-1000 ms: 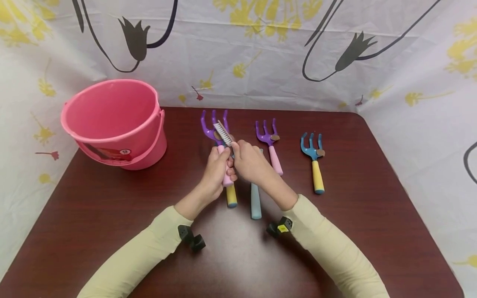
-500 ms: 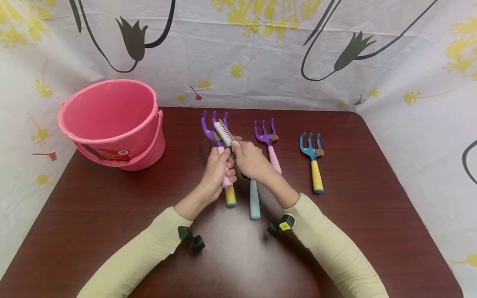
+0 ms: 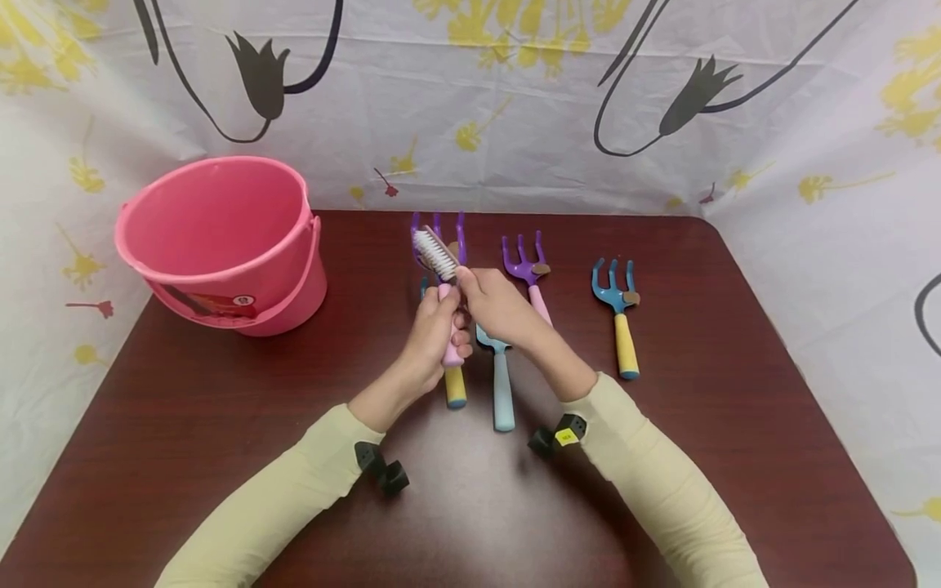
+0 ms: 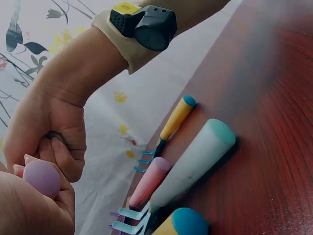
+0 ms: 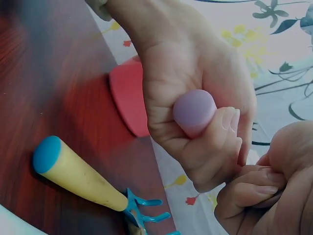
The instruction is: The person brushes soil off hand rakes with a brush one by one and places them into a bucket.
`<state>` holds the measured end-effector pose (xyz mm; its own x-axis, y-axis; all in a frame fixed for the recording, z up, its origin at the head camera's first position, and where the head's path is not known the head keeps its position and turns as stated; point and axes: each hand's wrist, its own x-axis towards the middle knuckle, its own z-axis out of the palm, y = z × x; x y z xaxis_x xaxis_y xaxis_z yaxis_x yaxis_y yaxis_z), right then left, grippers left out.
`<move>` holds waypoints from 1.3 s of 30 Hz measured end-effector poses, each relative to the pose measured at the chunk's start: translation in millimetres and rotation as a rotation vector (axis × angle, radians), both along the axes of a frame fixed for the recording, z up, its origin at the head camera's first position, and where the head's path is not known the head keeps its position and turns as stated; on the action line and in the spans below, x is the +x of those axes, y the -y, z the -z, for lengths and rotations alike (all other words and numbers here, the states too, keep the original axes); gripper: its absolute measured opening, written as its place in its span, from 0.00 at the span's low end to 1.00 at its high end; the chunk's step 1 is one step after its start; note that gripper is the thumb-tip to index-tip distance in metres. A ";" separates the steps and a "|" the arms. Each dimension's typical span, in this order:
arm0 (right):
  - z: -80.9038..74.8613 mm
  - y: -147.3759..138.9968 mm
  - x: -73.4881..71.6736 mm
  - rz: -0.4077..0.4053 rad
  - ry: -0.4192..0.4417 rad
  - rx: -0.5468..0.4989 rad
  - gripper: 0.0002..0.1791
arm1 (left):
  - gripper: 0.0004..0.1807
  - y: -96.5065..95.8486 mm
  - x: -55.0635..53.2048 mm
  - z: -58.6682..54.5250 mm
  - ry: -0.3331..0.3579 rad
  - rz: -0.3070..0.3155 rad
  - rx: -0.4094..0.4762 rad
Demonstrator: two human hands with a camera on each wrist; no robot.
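Observation:
My left hand grips the pink handle of a small garden fork, its purple tines pointing away from me. My right hand pinches a brush whose white bristles overlap the fork's purple head. In the right wrist view the rounded handle end sticks out of my left fist, and curled right fingers sit beside it. Below the hands on the table lie a yellow-handled blue fork, partly hidden, and a light-blue fork.
A pink bucket stands at the back left of the dark red table. Right of the hands lie another purple fork and a blue fork with yellow handle, both with a brown patch on the head. A patterned curtain hangs behind.
The held fork has moved slightly right and away, and the brush has shifted a little up and left across its head. The grips have not changed; the other tools lie still.

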<state>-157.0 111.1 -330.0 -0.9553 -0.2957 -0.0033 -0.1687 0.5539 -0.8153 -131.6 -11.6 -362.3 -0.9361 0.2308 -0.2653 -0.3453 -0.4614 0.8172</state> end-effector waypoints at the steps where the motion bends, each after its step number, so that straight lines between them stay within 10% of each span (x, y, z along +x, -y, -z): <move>1: -1.2 -1.1 -0.4 0.002 0.001 -0.002 0.24 | 0.04 0.1 0.1 -1.1 -0.002 -0.002 0.003; 16: -3.5 -26.4 -7.5 -0.014 0.057 -0.093 0.25 | 0.04 10.0 3.7 -8.7 0.030 0.003 0.044; 39: 8.5 -34.7 -49.0 -0.281 -0.284 0.047 0.09 | 0.06 39.7 -10.9 -0.6 0.089 0.038 0.096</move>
<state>-206.0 145.8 -338.5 -0.8022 -0.5511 0.2299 -0.5339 0.4896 -0.6894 -142.5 -51.3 -361.7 -0.8999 0.2940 -0.3221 -0.4334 -0.5213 0.7351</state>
